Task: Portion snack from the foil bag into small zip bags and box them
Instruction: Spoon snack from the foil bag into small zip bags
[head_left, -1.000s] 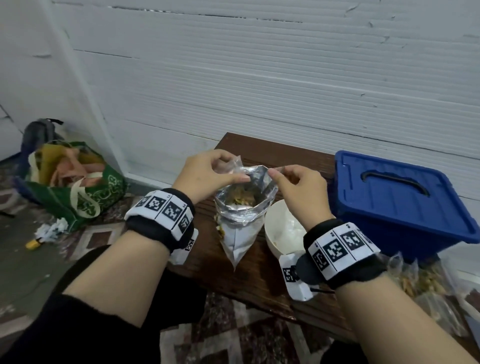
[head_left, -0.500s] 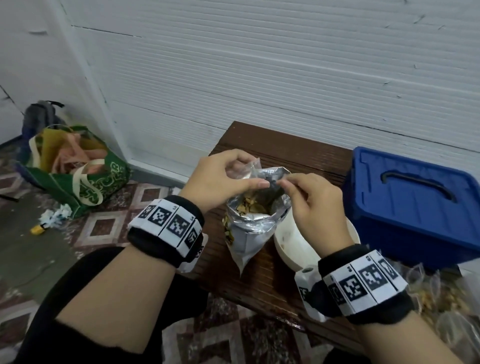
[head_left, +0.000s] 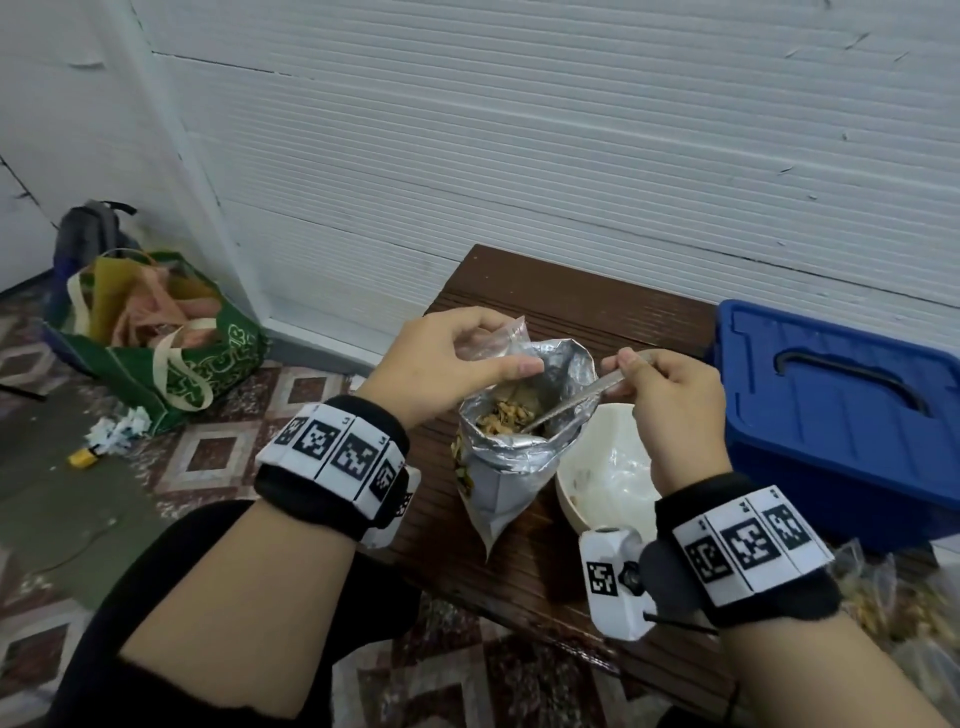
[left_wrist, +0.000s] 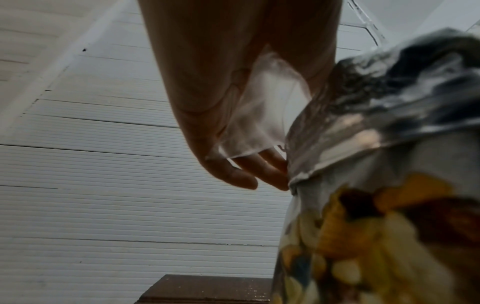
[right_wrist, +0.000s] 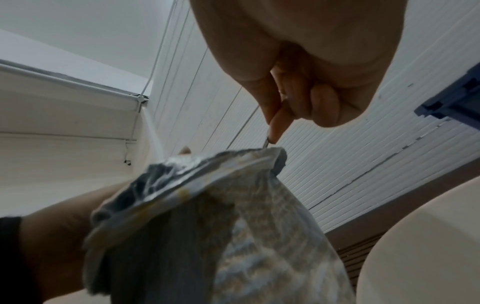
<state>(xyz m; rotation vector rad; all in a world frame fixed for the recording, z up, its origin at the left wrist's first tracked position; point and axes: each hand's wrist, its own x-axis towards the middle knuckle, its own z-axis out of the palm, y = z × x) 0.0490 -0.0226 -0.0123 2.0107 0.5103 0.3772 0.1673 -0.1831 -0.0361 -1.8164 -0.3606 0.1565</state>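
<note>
The foil bag (head_left: 519, 436) is held upright over the wooden table (head_left: 561, 291), its mouth folded open just beneath the fingertips of both hands. The rim of the bag, together with an empty small zip bag (head_left: 493, 345), is pinched by the left hand (head_left: 447, 358): the thumb is laid across the front and the other fingers are curled behind, with the clear film trapped between palm and foil, as is seen in the left wrist view. A thin metal spoon (head_left: 576, 400) is gripped by the right hand (head_left: 670, 410) between thumb and curled fingers, and its lower end is sunk among the snack pieces below those fingers. A white bowl (head_left: 608, 478) is found under the right palm, and the closed blue box (head_left: 841, 426) lies beyond the right knuckles.

The foil bag is judged to be light, crinkly and limp, so that it would sag or tip if the rim were released; it is best taken at the folded rim. The zip bag is judged to be flimsy and slippery, and is best held by one lip beside the mouth. The snack pieces are likely to be brittle, so gentle scooping is advised.
</note>
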